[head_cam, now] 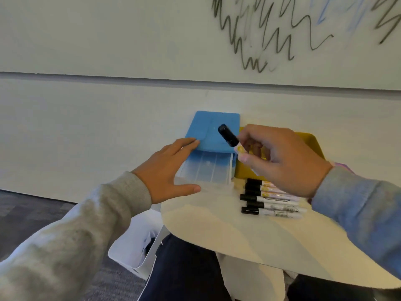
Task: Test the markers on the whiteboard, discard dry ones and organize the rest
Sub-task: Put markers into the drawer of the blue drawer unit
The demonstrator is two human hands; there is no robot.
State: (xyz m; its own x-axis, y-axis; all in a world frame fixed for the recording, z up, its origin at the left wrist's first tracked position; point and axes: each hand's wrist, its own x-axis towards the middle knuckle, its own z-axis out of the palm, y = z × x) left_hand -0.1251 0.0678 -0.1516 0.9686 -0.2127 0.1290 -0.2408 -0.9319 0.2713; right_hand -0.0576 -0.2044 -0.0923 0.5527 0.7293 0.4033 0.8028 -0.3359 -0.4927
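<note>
The black-capped marker (229,136) is probably light, stiff and smooth, best held around its barrel. It has a white barrel with a yellowish label. The right hand (280,159) pinches it above the divided clear organizer tray (206,170), at the table's far side. The left hand (171,170), fingers spread straight, steadies the tray's left edge. More capped markers (271,199) lie in a row just right.

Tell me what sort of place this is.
Probably an office or meeting room. A wall-mounted whiteboard covered in scribbled test lines runs above a small pale table, the floor is grey carpet, and capped markers lie in a row beside a clear divided organizer tray.
</note>
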